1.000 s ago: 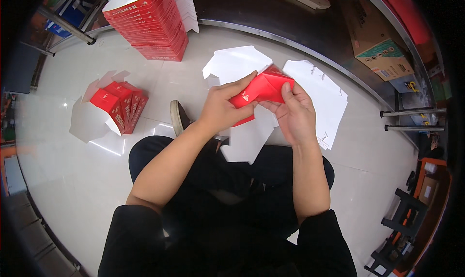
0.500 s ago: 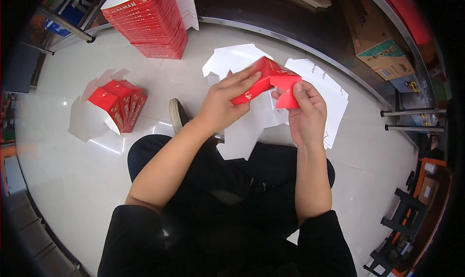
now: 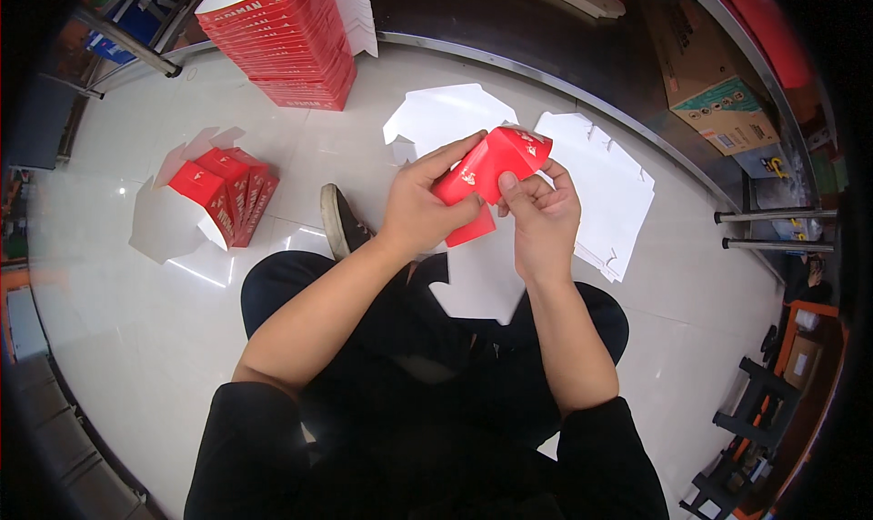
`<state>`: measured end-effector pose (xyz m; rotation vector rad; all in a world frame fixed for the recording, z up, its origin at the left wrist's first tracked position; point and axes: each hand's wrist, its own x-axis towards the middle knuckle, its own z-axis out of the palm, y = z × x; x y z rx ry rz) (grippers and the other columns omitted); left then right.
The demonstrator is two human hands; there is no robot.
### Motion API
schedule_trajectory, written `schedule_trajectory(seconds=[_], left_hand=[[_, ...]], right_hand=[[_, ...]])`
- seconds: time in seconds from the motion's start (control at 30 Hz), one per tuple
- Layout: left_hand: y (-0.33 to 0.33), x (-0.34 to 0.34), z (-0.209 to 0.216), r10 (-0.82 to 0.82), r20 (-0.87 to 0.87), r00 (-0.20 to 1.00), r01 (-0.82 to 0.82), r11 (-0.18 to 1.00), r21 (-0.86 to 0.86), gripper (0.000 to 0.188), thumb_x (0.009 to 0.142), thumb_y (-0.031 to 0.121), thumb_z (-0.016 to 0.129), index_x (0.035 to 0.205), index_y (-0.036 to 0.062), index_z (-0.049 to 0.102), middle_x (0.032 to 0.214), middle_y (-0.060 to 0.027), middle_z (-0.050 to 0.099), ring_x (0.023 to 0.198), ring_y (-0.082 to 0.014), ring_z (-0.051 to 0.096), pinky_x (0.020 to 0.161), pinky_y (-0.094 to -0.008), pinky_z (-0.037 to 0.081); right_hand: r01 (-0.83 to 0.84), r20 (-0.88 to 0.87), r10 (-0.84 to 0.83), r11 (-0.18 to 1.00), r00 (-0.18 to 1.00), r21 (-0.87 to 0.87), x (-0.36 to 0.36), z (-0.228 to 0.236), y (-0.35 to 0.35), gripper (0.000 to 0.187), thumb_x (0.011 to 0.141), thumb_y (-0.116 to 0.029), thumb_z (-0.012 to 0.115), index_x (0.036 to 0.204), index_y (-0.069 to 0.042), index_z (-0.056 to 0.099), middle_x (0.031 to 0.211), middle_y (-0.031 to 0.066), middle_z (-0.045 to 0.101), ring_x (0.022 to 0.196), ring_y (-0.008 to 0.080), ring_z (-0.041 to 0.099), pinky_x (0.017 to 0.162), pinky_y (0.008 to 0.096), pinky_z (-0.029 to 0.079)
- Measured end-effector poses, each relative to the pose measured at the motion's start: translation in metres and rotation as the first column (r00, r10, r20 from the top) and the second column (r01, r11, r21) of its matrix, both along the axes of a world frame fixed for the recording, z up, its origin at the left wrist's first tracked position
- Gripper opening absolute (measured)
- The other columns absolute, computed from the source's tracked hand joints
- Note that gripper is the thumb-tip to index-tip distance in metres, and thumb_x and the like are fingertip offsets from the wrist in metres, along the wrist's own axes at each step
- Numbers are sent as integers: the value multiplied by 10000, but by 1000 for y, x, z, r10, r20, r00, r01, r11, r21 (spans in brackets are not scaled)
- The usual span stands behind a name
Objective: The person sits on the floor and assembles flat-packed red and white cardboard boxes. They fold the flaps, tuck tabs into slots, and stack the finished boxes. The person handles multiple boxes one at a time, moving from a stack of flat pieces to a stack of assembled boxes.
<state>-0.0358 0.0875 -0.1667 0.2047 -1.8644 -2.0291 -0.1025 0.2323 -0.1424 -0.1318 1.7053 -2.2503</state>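
Observation:
A partly folded red cardboard box (image 3: pixel 470 178), white on its inside, is held between my two hands above my lap. My left hand (image 3: pixel 426 197) grips its left side, the thumb on the near red face and the fingers along the upper edge. My right hand (image 3: pixel 543 212) pinches a red flap at the box's right side between thumb and fingers. A white panel of the box hangs down toward my legs. Flat white card blanks (image 3: pixel 596 188) lie on the floor beyond and to the right of my right hand.
Several folded red boxes (image 3: pixel 223 192) stand on the tiled floor at left, white lids spread. A tall stack of red boxes (image 3: pixel 286 42) rises at the far left. A dark metal-edged table (image 3: pixel 509 20) and a brown carton (image 3: pixel 718 83) are at the back. Black stools (image 3: pixel 764 402) stand at right.
The box has turned and come slightly nearer, its hanging white panel shifting right. My right hand has moved left and inward, pressing the red flap toward the box.

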Motion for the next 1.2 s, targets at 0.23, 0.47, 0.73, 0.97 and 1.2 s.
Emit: schedule_trajectory(seconds=[0.23,0.47,0.73,0.97,1.2], left_hand=[[-9,-5,2,-31,-29,999,18,930,-368,778,747,54,766,1478,45,500,1321,-183,647,1186,-234,634,1002,-335,509],[-12,-3,18,4,68,998,26,896,-443,840,764,24,754,1534,129,436,1345,-170,631,1202,-261,640,939,-395,590],[-18,-11,8,79,113,990,-71,995,-69,782,799,-16,725,1513,92,425,1275,-163,644,1089,-253,682,839,-378,627],[-34,-18,8,254,270,929,-358,804,474,786,848,-31,674,1524,-20,273,1169,-178,647,1000,-261,687,854,-466,617],[-30,-17,2,207,167,964,-243,941,237,768,838,-34,684,1529,6,352,1241,-167,643,1027,-241,683,858,-402,605]], right_hand=[[65,-143,-34,972,989,224,-16,-5,6,299,853,-34,805,1066,26,604,864,64,688,770,115,650,711,248,521],[-166,-79,172,983,982,77,-16,-6,7,281,860,-18,794,1069,15,608,959,81,694,828,119,646,746,243,523],[-127,-323,338,839,884,529,-16,-4,6,324,801,-32,806,1097,-15,676,939,76,707,802,180,657,745,322,526],[-63,-554,607,705,570,707,-13,-8,10,165,819,-17,720,983,-33,734,865,133,660,817,299,644,739,385,518],[-2,-509,470,736,721,677,-11,-20,8,155,823,-14,732,976,-40,735,845,115,688,781,265,673,717,366,541]])
